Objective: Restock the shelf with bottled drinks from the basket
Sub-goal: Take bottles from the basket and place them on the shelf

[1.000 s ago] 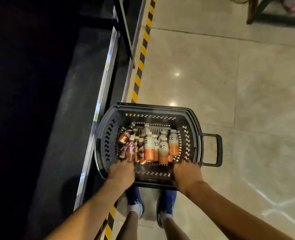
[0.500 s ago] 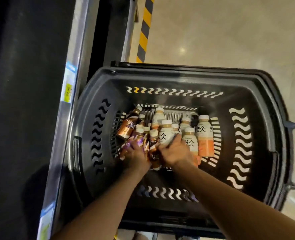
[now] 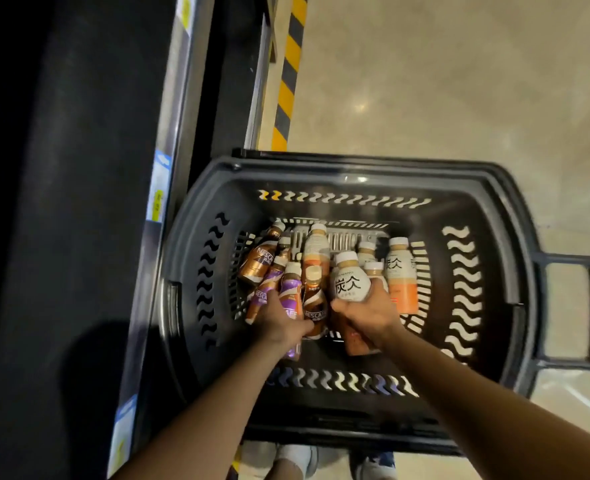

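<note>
Bottles (image 3: 316, 258): crowded on the floor of the black basket (image 3: 355, 168), just beside the dark shelf (image 3: 89, 202).
Left hand (image 3: 283, 320): your fingers wrap the purple bottle (image 3: 290, 292) at mid-body.
Right hand (image 3: 369, 313): your fingers curl round the white-labelled bottle (image 3: 350, 285).
Handling: likely full, stiff plastic with slick sleeves; grip the waist, not the cap.

Glossy floor (image 3: 459, 98), plastic basket (image 3: 355, 174)
</note>
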The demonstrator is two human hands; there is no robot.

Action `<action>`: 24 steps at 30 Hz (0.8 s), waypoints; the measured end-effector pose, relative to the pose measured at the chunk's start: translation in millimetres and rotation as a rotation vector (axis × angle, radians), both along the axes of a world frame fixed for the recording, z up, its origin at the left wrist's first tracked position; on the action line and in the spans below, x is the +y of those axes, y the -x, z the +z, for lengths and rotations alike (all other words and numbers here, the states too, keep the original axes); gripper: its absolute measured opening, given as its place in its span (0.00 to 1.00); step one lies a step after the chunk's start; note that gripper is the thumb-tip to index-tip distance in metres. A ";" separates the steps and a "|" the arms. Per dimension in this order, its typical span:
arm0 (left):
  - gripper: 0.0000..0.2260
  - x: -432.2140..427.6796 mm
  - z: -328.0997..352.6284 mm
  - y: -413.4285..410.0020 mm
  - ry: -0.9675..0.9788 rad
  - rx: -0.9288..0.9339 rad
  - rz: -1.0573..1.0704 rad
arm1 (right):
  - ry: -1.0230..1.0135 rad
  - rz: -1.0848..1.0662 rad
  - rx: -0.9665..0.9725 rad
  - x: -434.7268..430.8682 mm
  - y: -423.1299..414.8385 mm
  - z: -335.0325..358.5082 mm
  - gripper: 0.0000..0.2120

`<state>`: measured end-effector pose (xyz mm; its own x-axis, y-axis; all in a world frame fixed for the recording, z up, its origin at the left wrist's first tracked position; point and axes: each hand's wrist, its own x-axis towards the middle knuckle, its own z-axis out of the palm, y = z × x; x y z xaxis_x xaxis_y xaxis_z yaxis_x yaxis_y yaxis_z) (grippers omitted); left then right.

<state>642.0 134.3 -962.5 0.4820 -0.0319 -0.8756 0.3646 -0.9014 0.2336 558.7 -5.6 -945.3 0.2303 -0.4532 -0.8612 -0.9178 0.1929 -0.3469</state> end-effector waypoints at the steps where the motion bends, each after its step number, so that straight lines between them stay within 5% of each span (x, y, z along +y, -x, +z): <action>1: 0.48 -2.1 24.3 -0.5 0.046 0.039 0.064 | -0.005 -0.004 -0.013 -4.5 5.9 22.9 0.33; 7: 0.28 -21.4 206.6 -2.8 0.293 0.104 0.223 | 0.041 -0.062 -0.117 -24.2 27.2 168.7 0.27; 17: 0.25 -32.2 525.7 17.6 0.522 -0.020 0.351 | 0.135 -0.080 -0.345 -39.3 37.8 502.0 0.22; 24: 0.24 -13.3 677.3 62.7 0.631 -0.199 0.449 | 0.186 -0.001 -0.525 -25.4 71.4 639.0 0.16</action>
<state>579.2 121.1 -285.3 0.7119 -0.2585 -0.6529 0.5589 -0.3543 0.7497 487.3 -31.0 -306.2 0.6065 -0.5868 -0.5365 -0.6123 0.0858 -0.7860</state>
